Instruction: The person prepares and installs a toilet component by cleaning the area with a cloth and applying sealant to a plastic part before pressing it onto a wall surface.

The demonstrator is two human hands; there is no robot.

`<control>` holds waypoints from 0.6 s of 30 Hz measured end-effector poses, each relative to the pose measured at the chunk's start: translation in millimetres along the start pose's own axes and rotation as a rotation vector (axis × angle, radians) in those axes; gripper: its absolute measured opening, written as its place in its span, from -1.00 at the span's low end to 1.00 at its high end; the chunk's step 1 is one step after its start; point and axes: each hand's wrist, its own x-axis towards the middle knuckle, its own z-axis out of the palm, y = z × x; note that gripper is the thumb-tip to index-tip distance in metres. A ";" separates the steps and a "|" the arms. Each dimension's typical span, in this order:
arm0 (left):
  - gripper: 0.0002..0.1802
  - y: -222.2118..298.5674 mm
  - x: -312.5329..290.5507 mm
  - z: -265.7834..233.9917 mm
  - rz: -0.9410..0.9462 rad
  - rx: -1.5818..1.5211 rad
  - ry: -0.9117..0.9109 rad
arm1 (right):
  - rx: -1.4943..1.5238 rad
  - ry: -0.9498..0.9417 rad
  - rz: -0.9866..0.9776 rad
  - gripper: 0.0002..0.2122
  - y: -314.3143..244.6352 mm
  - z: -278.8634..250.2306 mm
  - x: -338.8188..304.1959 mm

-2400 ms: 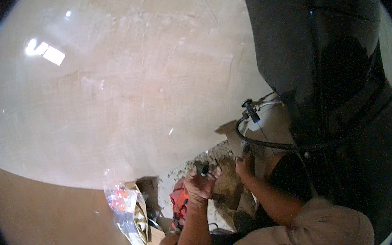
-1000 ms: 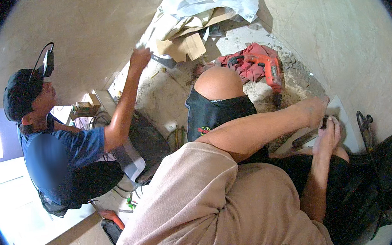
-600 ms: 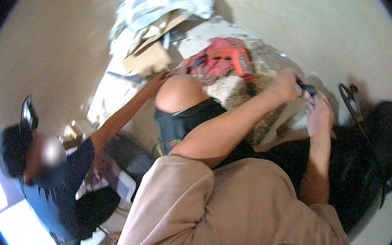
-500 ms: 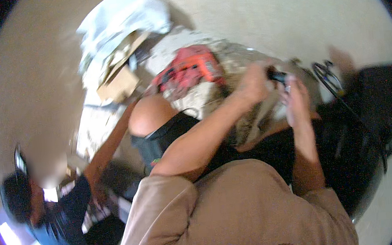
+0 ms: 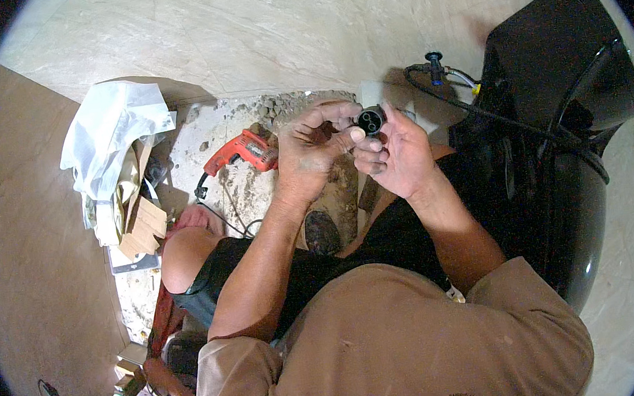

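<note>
We are gripping a small black round fitting (image 5: 371,122) with the fingers of the left hand (image 5: 312,149) and right hand (image 5: 406,153), above the floor (image 5: 193,143) toward its far edge; a red drill (image 5: 253,151) is lying leftward, a whitish plastic bag (image 5: 118,129) resting at the far left corner.

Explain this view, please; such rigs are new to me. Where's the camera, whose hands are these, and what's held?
There is no machine: a person works bare-handed, seen by a downward-looking fisheye camera on that person's head, so straight edges bend. The left hand and right hand hold a round black piece. On the gritty floor lies a red power tool; further left are a pale plastic bag and cardboard. A glossy black fixture is at right. Another person's arm shows at lower left.
</note>
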 end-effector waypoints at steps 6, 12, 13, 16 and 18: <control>-0.73 -2.3 0.7 -4.3 0.035 0.024 -0.002 | 0.118 -0.024 0.081 -0.52 5.7 -4.7 4.2; -0.74 -3.3 1.2 -4.6 0.094 0.029 -0.006 | 0.107 -0.016 0.069 -0.55 5.2 -2.9 4.3; -0.73 -2.5 1.4 -4.6 0.104 0.037 -0.008 | 0.138 -0.033 0.075 -0.57 5.5 -2.6 4.7; -0.75 0.4 0.1 -5.0 0.137 0.087 0.006 | 0.202 -0.045 0.097 -0.62 7.8 -3.1 6.3; -0.76 1.6 -0.9 -5.6 0.122 0.098 0.009 | 0.189 -0.062 0.103 -0.61 9.4 -4.9 7.6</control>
